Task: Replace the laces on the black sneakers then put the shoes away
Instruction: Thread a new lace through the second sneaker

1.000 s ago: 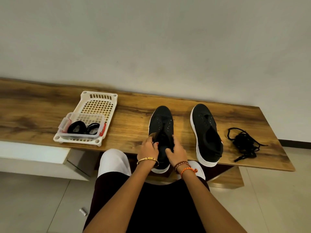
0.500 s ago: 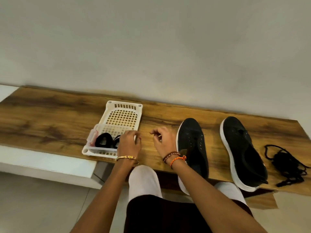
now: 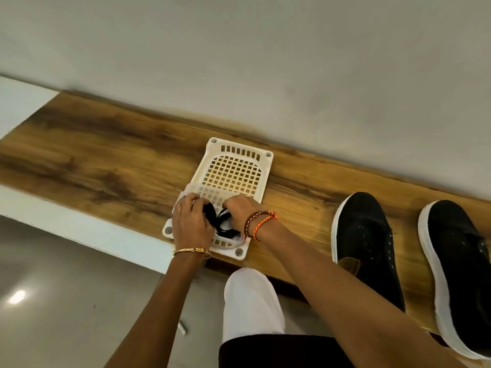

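Both hands are down in the near end of a white plastic lattice basket [image 3: 233, 166] that sits on a wooden bench top [image 3: 106, 166] against a pale wall. A small clear container [image 3: 196, 188] rests in that near end of the basket, and the coiled black laces [image 3: 224, 227] lie inside it, showing between the two hands. The left hand [image 3: 191, 224], with a gold bangle at the wrist, has its fingers curled over the left bundle of lace, apparently gripping it, though the fingertips are hidden behind the knuckles. The right hand [image 3: 240, 208], wearing braided orange and brown wrist cords, has its fingers curled down onto the right side of the container by the laces; whether it grips the lace or the container's edge cannot be told. To the right on the bench, well apart from the basket, stand the two black sneakers with white soles, the left sneaker [image 3: 366, 248] just beside the right sneaker [image 3: 459, 269], toes pointing to the wall, their eyelets bare. A white-clad knee [image 3: 249, 301] shows below the bench edge, and a small pale object [image 3: 182, 327] lies on the grey floor.
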